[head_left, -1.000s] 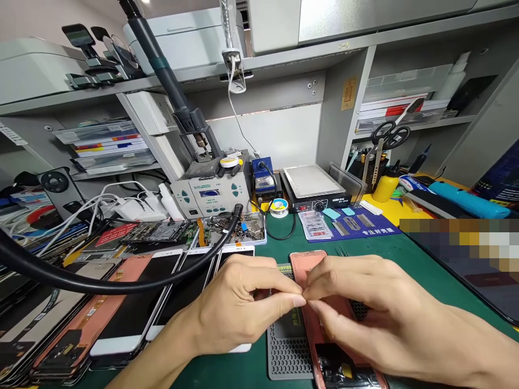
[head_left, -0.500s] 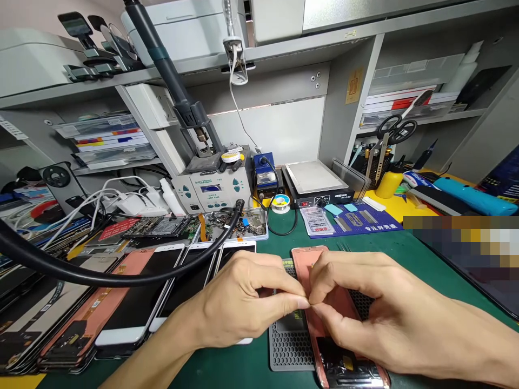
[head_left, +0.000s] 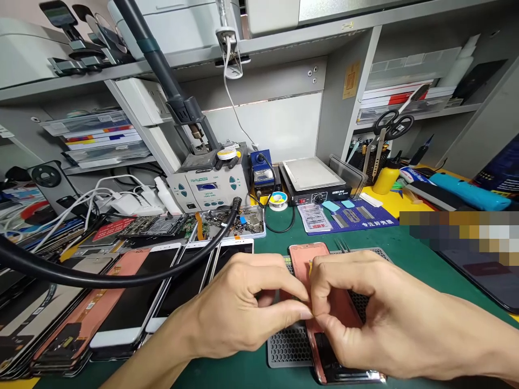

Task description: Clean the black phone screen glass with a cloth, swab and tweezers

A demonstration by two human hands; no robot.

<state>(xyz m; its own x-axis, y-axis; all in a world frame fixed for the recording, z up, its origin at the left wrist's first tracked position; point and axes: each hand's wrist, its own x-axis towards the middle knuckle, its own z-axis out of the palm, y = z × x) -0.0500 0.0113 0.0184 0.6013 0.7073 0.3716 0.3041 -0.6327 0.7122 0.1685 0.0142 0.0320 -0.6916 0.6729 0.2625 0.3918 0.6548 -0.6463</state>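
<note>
- Slim, salmon-pink phone frame point(head_left: 344, 309), glossy and black-ended: on the grey, honeycomb-textured mat point(head_left: 288, 347).
- Bare left hand point(head_left: 239, 308), bare right hand point(head_left: 381, 324): above the mat, pinched nearly closed, touching; cannot tell if gripping anything.

Black-handled scissors point(head_left: 392, 130) stand in a dark holder point(head_left: 358, 161) beside a yellow bottle point(head_left: 386, 180)

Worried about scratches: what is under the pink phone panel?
A grey honeycomb mat shows at both sides of the pink phone panel, on a green surface. The panel covers the mat's middle; the left hand and right hand hide more.
</note>
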